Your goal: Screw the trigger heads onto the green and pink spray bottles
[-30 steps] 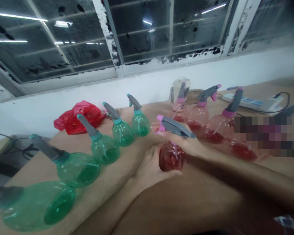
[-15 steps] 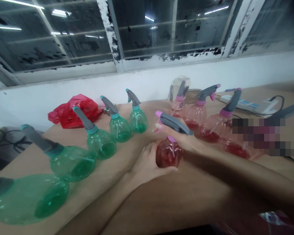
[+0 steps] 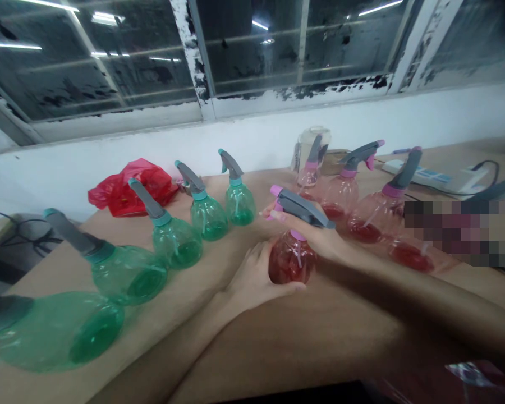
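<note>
A clear pink spray bottle (image 3: 293, 262) with red liquid and a grey-and-pink trigger head stands upright on the table between my hands. My left hand (image 3: 255, 272) is wrapped round the left side of its body, the thumb in front. Around the neck and trigger of the same bottle, my right hand (image 3: 307, 227) is closed, its fingertips at the pink trigger. Left of them runs a slanting row of green spray bottles, the nearest one (image 3: 59, 331) at the lower left. More pink bottles stand to the right, among them one (image 3: 374, 216) close to my right forearm.
A crumpled red plastic bag (image 3: 134, 188) lies at the back left. Behind the pink bottles stands a pale container (image 3: 315, 137), with a white power strip (image 3: 429, 177) and cables to its right. A white wall and windows close off the back.
The whole view has shifted slightly, so the bottles sit a little higher and further right. Both hands keep their hold on the pink bottle.
</note>
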A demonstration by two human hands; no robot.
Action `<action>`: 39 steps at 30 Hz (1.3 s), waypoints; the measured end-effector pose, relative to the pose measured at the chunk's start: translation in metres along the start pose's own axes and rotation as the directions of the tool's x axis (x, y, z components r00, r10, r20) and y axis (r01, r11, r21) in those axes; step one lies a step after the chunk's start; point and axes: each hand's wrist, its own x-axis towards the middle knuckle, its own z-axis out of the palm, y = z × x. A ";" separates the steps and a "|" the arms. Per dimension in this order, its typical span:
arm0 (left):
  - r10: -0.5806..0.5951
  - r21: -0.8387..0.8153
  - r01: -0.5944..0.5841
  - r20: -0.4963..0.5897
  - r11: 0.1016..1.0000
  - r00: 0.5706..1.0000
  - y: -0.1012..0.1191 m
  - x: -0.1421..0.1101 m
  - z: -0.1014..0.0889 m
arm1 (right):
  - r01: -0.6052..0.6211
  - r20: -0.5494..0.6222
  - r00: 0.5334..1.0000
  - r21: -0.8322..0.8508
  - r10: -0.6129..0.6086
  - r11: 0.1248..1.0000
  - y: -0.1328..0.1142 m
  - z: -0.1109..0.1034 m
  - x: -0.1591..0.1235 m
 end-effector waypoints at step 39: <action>-0.006 0.001 0.006 0.000 1.000 1.000 0.001 0.000 -0.001 | 0.008 0.037 0.999 -0.009 -0.008 1.000 0.000 -0.002 0.001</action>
